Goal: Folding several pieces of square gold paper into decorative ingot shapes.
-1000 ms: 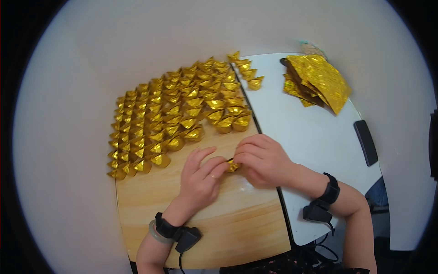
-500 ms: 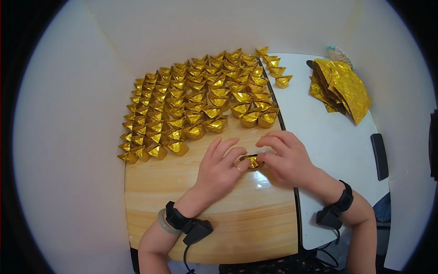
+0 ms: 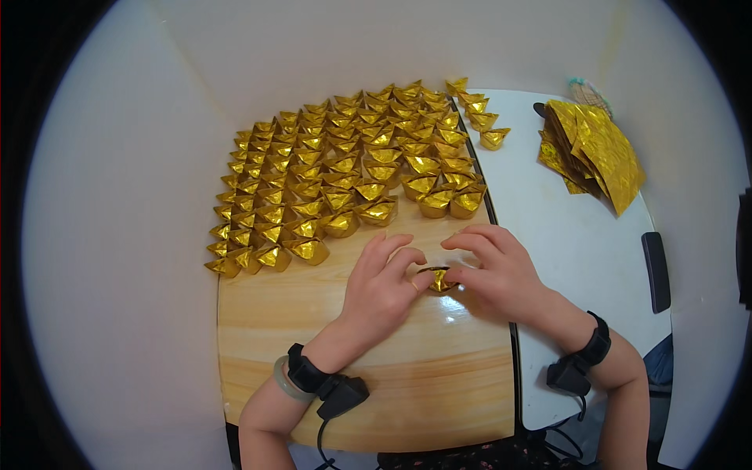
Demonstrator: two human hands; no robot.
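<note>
A small folded gold paper ingot [image 3: 441, 280] rests low over the wooden tabletop, between my two hands. From its left side my left hand [image 3: 380, 282] pinches it, thumb at the end and the other fingers bent above. My right hand [image 3: 501, 274] grips the opposite end with thumb and fingertips, its index finger arched over the top. Both hands partly cover the ingot's ends. Just beyond my fingers, several rows of finished gold paper ingots [image 3: 341, 224] stand close together, points up.
The wooden board [image 3: 368, 392] meets a white tabletop [image 3: 548, 258] along a dark seam. A stack of gold foil paper sheets [image 3: 603, 149] lies at the far right, near a black oblong object [image 3: 656, 272]. A few ingots [image 3: 494, 139] stand on the white part. Pale walls enclose the table.
The whole scene has shifted slightly right in the picture. My hands keep hold of the ingot, with only slight finger movement.
</note>
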